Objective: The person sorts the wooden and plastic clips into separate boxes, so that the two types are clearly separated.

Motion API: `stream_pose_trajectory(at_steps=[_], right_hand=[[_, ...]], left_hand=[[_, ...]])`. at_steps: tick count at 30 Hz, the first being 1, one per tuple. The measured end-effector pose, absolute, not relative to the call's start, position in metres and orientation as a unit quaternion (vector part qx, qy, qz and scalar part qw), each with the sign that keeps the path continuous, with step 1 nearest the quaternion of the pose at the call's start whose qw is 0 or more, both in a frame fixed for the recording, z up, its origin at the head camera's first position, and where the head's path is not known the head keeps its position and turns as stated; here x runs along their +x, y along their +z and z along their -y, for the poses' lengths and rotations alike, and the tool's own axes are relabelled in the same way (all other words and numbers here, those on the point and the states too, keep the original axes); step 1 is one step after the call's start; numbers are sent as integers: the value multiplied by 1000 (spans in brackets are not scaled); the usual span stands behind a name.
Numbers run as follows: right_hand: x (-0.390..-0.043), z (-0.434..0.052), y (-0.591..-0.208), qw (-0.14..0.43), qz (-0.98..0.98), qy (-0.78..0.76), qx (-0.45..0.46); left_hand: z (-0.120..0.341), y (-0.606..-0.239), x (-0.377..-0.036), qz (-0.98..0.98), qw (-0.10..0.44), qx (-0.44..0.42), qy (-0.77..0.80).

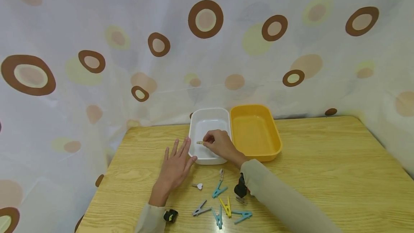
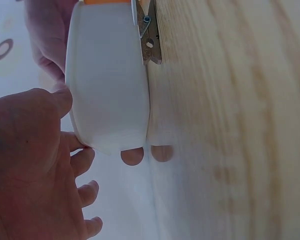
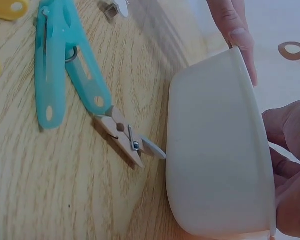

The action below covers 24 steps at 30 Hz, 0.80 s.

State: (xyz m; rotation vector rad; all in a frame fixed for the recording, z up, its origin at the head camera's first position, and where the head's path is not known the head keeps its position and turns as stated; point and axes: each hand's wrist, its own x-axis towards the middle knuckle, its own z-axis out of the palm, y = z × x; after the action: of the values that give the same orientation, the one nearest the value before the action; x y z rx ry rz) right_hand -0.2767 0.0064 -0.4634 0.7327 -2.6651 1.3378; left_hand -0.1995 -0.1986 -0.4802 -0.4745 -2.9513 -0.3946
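We've got a wood-grain desk [image 1: 330,157], white tray [image 1: 209,161] by far edge, spotted curtain [image 1: 236,55] behind. Right hand [image 1: 223,145] pinches clothespin [image 1: 199,142] over tray; left hand [image 1: 174,170] touches it, fingers straight.

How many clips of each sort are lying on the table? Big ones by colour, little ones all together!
Big blue clips: 3
Big yellow clip: 1
Big grey clip: 1
Little clips: 3
Total I can see: 8

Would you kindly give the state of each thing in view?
White tray: upright, open-topped
Yellow tray: upright, open-topped
Left hand: extended, touching white tray
Right hand: pinching
Held clothespin: pinched in right hand
Blue clothespins: lying loose
Yellow clothespin: lying loose
Grey clothespin: lying loose
Smaller clothespins: lying loose
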Motion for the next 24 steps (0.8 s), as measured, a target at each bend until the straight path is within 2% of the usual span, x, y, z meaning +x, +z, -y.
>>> stream_pose_trajectory(at_steps=[17,24], right_hand=[[-274,-6,-464,29,871,431,233],[-269,-11,-456,44,859,448,245]], left_hand=[[197,-480,-198,977,56,-157,-129],[199,-480,-200,977,63,-158,-130]])
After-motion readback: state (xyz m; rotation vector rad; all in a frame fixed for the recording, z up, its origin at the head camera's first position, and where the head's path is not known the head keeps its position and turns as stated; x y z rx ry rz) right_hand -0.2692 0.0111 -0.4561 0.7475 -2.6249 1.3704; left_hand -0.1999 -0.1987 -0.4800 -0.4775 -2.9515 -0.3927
